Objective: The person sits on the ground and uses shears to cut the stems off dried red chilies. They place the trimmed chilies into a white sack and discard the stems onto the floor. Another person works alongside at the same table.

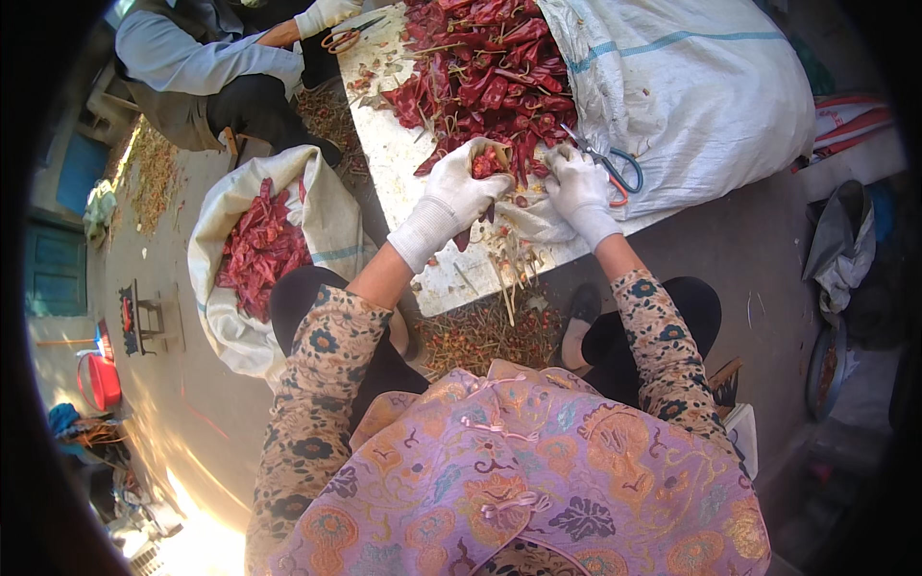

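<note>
Both of my hands wear white knit gloves over the edge of a white board (446, 281). My left hand (472, 183) is closed around several dried red chili peppers (488, 163), whose tips hang below the palm. On the right, my right hand (576, 176) rests at the near edge of the big heap of dried red chilies (490, 79); its fingertips touch the heap's edge, and what lies under them is hidden. Scissors with black and orange handles (618, 169) lie against the white woven sack (691, 108), just beside my right hand.
An open woven sack (328, 216) of red chilies stands by my left knee. Stems and scraps (490, 335) litter the floor below the board. At upper left sits a co-worker (209, 65) with a gloved hand near orange-handled scissors (341, 40). A red basin (101, 381) is far left.
</note>
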### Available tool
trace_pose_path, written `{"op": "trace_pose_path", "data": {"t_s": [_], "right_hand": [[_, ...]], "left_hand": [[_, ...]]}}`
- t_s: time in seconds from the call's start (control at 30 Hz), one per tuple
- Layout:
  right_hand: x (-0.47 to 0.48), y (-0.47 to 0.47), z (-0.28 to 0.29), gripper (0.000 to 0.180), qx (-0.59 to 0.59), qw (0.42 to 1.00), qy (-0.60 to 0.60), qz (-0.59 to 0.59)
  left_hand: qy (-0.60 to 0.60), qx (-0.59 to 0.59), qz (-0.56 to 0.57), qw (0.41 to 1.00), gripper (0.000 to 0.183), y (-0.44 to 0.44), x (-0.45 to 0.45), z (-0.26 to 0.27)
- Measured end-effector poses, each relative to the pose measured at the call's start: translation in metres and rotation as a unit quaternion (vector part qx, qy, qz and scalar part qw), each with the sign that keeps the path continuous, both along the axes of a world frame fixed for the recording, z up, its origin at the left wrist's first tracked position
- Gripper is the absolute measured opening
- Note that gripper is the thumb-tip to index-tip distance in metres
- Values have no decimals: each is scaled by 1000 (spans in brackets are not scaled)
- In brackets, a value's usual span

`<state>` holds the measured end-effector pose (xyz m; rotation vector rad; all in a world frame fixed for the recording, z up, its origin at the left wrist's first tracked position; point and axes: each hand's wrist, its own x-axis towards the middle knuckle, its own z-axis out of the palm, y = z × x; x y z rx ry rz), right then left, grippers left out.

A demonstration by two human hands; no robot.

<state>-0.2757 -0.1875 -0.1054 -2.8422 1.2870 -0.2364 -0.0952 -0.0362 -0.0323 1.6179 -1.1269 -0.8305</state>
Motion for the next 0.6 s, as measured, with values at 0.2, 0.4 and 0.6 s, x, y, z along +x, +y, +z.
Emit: {"op": "trace_pose_path", "data": {"t_s": [0.2, 0.4, 0.6], "right_hand": [[4, -2, 1, 24, 1, 1000, -24, -3], [10, 12, 30, 22, 67, 967, -237, 71], [6, 35, 54, 23, 152, 942, -270, 133]], "left_hand": [[-72, 6, 14, 997, 29, 1, -1, 2], [-160, -46, 21, 986, 41, 1, -4, 3], [-241, -90, 5, 966, 41, 0, -10, 2]]}}
